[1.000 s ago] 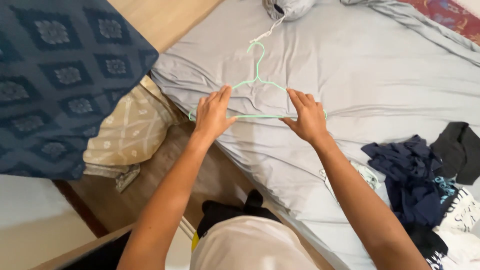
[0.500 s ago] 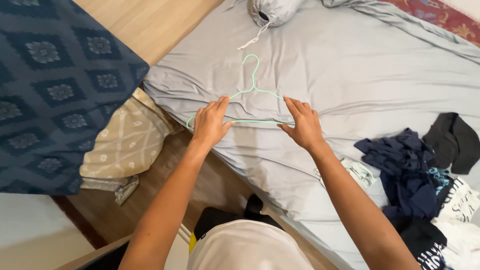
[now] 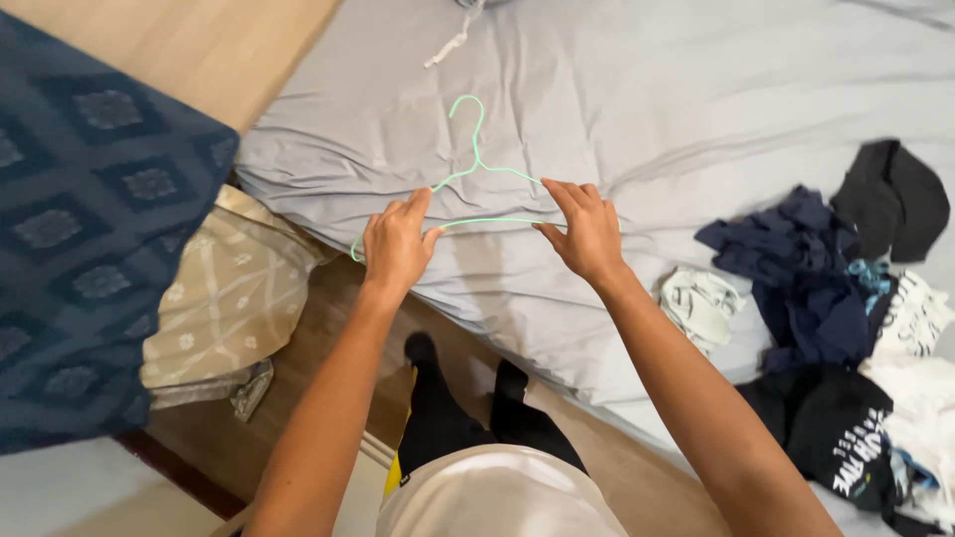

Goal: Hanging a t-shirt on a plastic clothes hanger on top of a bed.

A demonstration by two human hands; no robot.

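A thin mint-green wire hanger (image 3: 476, 159) lies over the grey bed sheet (image 3: 647, 109), hook pointing away from me. My left hand (image 3: 396, 245) pinches its lower bar near the left corner. My right hand (image 3: 583, 230) grips the same bar near the right corner, covering that end. Both arms reach forward from the bottom of the view.
A heap of dark blue, black and white clothes (image 3: 846, 318) lies on the sheet at the right. A dark blue patterned cloth (image 3: 90, 229) and a beige patterned pillow (image 3: 229, 298) sit at the left over the wooden floor (image 3: 199, 50). A white drawstring (image 3: 448, 45) lies beyond the hanger.
The view has shifted, so the bed and clothes sit further left and higher in frame. Both hands have stayed on the hanger's lower bar and drawn slightly toward me.
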